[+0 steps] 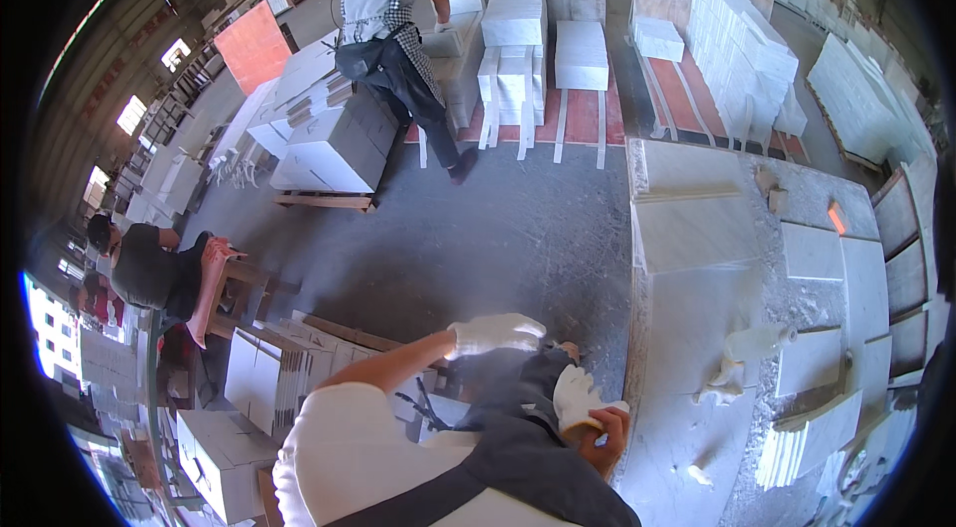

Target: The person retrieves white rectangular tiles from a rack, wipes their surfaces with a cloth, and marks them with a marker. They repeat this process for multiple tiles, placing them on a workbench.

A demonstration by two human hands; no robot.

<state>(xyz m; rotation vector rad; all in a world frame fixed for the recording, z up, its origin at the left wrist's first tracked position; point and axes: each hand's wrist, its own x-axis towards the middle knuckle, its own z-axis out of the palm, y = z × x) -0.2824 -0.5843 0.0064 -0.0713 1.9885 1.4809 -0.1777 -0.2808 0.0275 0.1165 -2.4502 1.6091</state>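
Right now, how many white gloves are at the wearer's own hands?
2: one white glove covers the left hand; another white glove is in the bare right hand. More could be hidden.

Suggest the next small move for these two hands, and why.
Probably bring the gloved left hand to the loose white glove to help spread its opening: the bare right hand appears to grip that glove, while the left looks empty and is close by.
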